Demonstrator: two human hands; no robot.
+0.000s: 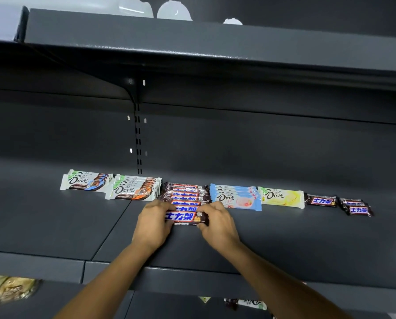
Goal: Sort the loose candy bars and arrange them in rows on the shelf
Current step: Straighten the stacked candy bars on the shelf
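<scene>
1. On the dark shelf (296, 240), candy bars (236, 199) are laid in sorted stacks side by side.
2. Left hand (152, 224) and right hand (218, 223) are curled, fingers pinching one brown bar's (184, 217) ends; neither is nearer.
3. That bar is held crosswise, long axis left-right, just before the brown stack (185, 192).

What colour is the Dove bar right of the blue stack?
Pale yellow: Dove bar, head view.

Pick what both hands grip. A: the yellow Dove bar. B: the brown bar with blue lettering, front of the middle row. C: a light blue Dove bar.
B: the left hand and right hand pinch the two ends of the brown bar with blue lettering.
</scene>
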